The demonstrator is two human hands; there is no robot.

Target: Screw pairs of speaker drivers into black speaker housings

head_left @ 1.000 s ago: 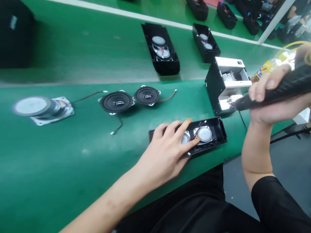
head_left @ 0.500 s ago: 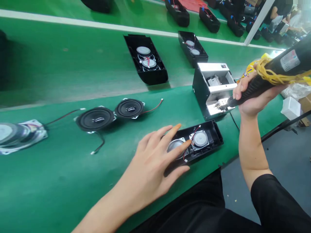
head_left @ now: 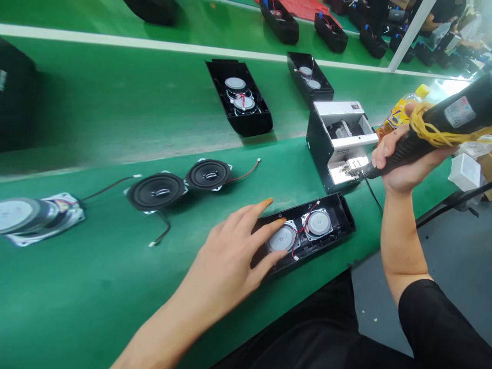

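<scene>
Near the table's front edge lies a black speaker housing (head_left: 346, 220), open side up. Two speaker drivers sit in it, the left driver (head_left: 283, 237) and the right driver (head_left: 319, 224), with red and black leads across them. My left hand (head_left: 234, 251) is over the housing's left end, fingers spread and thumb beside the left driver; whether it touches is unclear. My right hand (head_left: 407, 159) grips a black electric screwdriver (head_left: 442, 120) wound with yellow bands. The screwdriver's tip is at the front outlet of a screw feeder (head_left: 342, 143).
Loose drivers lie to the left: a large cone (head_left: 157, 191), a smaller cone (head_left: 209, 174) and a face-down driver (head_left: 42, 215). Behind are more housings (head_left: 246, 102), a drink bottle (head_left: 400, 113) and a metal post (head_left: 411, 36). A person works far right.
My left hand has drawn back leftward across the housing, showing more of the left driver. The screwdriver stays at the feeder. The whole view has shifted slightly.
</scene>
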